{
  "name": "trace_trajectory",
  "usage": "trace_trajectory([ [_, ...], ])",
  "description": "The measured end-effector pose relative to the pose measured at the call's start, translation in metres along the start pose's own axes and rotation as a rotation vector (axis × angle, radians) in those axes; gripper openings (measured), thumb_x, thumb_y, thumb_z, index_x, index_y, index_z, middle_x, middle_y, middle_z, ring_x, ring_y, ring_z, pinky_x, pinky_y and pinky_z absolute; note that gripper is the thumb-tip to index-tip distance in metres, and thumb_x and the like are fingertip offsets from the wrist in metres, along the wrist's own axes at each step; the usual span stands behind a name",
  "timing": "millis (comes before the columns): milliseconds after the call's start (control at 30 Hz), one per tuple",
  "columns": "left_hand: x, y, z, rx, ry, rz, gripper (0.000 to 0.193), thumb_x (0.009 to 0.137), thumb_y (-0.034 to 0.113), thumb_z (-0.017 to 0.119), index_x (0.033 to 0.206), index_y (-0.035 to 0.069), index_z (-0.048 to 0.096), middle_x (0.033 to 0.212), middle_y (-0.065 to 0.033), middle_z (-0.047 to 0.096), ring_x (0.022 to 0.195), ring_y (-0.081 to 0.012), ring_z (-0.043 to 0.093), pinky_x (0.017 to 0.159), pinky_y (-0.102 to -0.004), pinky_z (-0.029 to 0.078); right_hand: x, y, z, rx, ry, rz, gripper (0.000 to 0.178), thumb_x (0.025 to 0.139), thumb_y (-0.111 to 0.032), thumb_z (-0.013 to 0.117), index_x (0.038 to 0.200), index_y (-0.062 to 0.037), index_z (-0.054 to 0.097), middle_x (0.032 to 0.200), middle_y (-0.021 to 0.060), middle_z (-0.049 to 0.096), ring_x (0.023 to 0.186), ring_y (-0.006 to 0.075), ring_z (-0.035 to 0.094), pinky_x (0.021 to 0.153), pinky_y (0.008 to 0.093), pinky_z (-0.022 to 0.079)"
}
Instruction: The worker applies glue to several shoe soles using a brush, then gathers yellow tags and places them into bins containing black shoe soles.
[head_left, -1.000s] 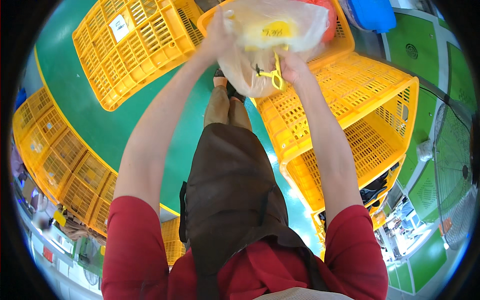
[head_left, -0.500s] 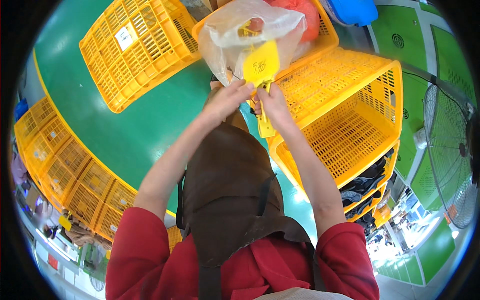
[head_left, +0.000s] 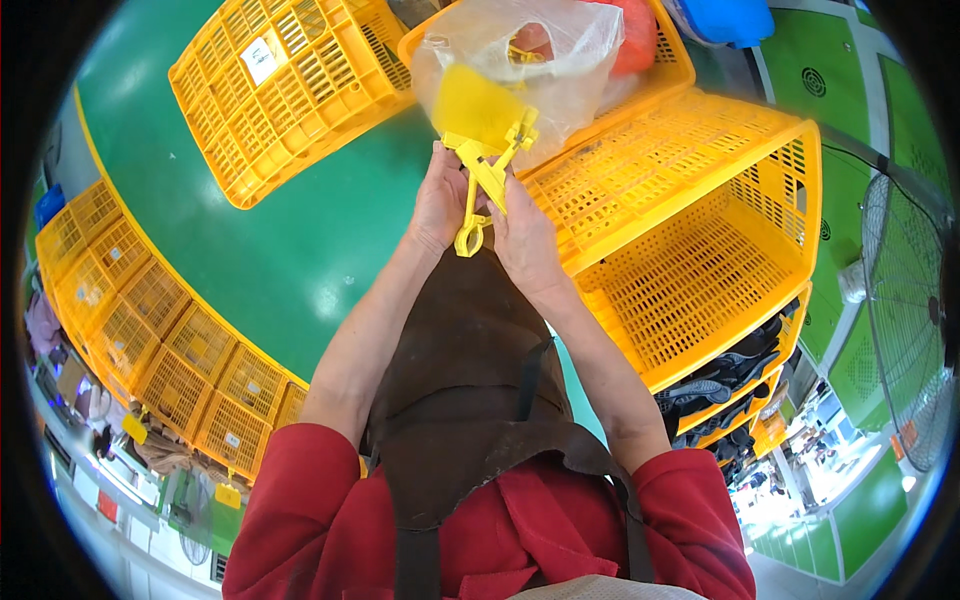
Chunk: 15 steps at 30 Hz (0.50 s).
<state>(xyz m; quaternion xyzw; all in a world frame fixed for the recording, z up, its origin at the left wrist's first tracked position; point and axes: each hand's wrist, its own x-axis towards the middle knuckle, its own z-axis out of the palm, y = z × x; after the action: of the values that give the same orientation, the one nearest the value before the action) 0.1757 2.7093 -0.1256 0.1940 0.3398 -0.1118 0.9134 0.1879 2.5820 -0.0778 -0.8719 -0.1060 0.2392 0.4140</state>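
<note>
A yellow plastic sign clip [head_left: 486, 172], with a ring-like end hanging down, is between my two hands in front of the dark apron. A yellow card [head_left: 476, 106], smeared by motion, stands at its top. My left hand [head_left: 437, 203] holds the clip from the left, fingers partly hidden behind it. On the other side, my right hand [head_left: 526, 232] grips it with the thumb and bent fingers. Just beyond the card lies a clear plastic bag [head_left: 575, 65] with something yellow and reddish inside, resting in a yellow crate [head_left: 682, 62].
An empty-looking yellow crate [head_left: 690, 270] lies tipped at right, above crates of dark shoe-like items [head_left: 715, 385]. Another yellow crate [head_left: 285, 90] sits on the green floor [head_left: 300, 250] at far left. Stacked crates [head_left: 165, 340] line the left; a fan [head_left: 905, 300] stands right.
Both hands have moved slightly left with the clip. The card has turned and tilted left, its written face no longer readable. The ring-like end now shows below the hands.
</note>
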Motion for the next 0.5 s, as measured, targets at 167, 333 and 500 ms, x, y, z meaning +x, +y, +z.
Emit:
trace_trajectory([
  [167,-0.016,-0.003,0.007,-0.042,-0.034,0.071,0.069,0.093,0.058,0.028,0.136,0.004,0.031,0.128,-0.0153,0.052,0.116,-0.0258,0.052,0.098,-0.0411,0.039,0.003,-0.002,0.004,-0.035,0.012,-0.019,0.040,0.088,-0.010,0.053,0.125,-0.0012,0.041,0.096,0.0237,0.061,0.089,0.0404,0.059,0.071,0.0445,0.049],
  [333,-0.027,-0.008,-0.019,0.227,0.236,0.050,0.019,0.085,0.008,0.058,0.102,0.001,0.053,0.088,-0.0088,0.063,0.085,-0.0196,0.063,0.076,-0.0318,0.050,0.025,-0.003,-0.007,-0.220,-0.543,-0.091,0.035,0.079,-0.005,0.055,0.113,0.0021,0.054,0.094,0.0217,0.063,0.090,0.0350,0.061,0.074,0.0380,0.050],
  [500,-0.033,-0.004,-0.046,0.330,0.402,0.119,0.006,0.082,0.004,0.056,0.087,0.000,0.056,0.075,-0.0069,0.060,0.071,-0.0176,0.061,0.067,-0.0295,0.049,0.130,0.099,0.002,-0.065,-0.302,0.293,0.024,0.081,-0.014,0.054,0.100,-0.0034,0.065,0.093,0.0107,0.068,0.088,0.0227,0.064,0.082,0.0346,0.048],
])
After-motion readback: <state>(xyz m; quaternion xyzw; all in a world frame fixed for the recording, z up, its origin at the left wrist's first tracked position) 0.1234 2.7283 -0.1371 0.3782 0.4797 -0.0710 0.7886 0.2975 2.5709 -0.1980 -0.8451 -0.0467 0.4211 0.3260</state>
